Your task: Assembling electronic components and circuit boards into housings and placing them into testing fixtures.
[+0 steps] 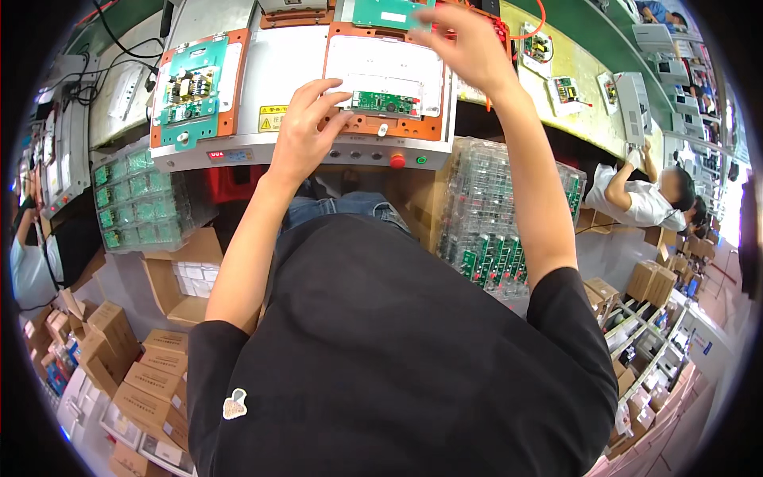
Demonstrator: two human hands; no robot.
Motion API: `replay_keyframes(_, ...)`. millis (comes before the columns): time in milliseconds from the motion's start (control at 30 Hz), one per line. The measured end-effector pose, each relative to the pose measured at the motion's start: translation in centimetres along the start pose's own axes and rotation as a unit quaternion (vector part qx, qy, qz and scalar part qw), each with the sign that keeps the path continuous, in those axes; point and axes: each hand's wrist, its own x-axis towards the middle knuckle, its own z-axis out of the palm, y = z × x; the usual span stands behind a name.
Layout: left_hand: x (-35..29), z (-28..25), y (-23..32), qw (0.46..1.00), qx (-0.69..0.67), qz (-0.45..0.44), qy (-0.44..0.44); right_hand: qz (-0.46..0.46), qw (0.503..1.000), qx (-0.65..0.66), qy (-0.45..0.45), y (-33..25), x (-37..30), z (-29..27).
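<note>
A small green circuit board (387,103) lies at the near edge of a white plate framed in orange (373,60), on a white bench machine (290,63). Beside the board's left end is my left hand (302,133), its fingers apart; whether a fingertip touches the board I cannot tell. My right hand (470,52), slightly blurred, reaches over the frame's far right corner. Its fingers stretch out by the edge of a teal plate (389,14), with nothing seen in them.
Left on the machine, a teal fixture (193,83) carries a populated board. A red button (397,161) and a green one are on the machine's front. Trays of boards stand at left (139,199) and right (509,215). Cardboard boxes (155,381) and co-workers are around.
</note>
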Motion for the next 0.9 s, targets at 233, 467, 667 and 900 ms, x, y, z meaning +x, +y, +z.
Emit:
replay_keyframes(233,-0.9,-0.3,1.9,0.998,-0.017,-0.051,0.045,-0.004,0.994,0.087,0.061,8.5,12.9,-1.5)
replay_keyframes(467,-5.7,-2.2,1.9,0.983,-0.043,-0.154,0.094,-0.008,0.985,0.094,0.141,3.0,7.9,-5.5)
replay_keyframes(667,-6.8,-2.6,2.3,0.967,-0.076,-0.205,0.132,-0.201,0.977,-0.042,0.054,-2.6,-11.2,1.8)
replay_keyframes(900,-6.4,-2.9,1.8,0.968,-0.077,-0.210,0.115,-0.012,0.998,0.060,-0.002,-3.7,-11.0,5.7)
